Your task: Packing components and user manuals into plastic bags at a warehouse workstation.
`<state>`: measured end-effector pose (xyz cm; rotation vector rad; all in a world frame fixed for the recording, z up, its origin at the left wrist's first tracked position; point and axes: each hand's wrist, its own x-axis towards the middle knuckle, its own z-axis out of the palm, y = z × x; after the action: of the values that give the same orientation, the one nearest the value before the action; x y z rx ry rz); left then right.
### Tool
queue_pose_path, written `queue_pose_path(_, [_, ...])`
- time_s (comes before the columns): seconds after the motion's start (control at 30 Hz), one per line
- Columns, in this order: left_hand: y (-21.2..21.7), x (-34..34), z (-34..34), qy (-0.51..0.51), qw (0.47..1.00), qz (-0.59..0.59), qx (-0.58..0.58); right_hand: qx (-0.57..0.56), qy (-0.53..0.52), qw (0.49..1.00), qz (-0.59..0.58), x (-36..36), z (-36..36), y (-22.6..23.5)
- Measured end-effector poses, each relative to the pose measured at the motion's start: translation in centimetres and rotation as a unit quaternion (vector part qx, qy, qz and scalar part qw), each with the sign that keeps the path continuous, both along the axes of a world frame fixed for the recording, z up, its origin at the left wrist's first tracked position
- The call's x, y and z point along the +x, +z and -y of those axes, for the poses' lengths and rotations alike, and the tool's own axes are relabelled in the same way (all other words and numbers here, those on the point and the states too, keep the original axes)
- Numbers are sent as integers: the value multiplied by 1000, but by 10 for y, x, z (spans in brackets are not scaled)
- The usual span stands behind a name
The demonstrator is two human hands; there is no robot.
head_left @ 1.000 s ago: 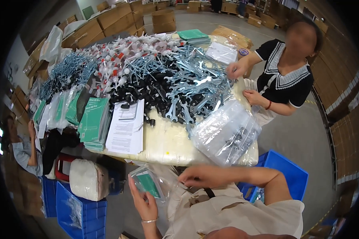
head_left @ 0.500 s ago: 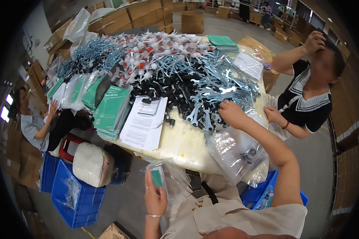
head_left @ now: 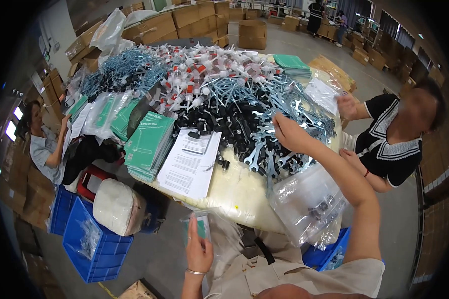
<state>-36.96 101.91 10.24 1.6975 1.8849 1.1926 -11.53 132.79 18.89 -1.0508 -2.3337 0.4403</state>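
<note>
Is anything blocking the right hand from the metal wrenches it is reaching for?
Nothing visible does. The right hand is already over the pile of metal wrenches, fingers down among them. The left hand holds a clear bag near the table's edge, clear of that reach.

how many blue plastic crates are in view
3: two blue plastic crates on the floor at lower left, one in front of the other, and one at lower right under the table edge. More may be hidden.
</note>
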Motion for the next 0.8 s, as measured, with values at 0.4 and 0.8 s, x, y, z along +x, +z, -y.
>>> queue_pose_path(0.4, [3,-8,4,54,996,56,-30,253,-69,956,133,-112,-140,15])
queue_pose_path(0.8, [5,-9,5,37,997,35,-62,152,-5,987,45,-63,-140,41])
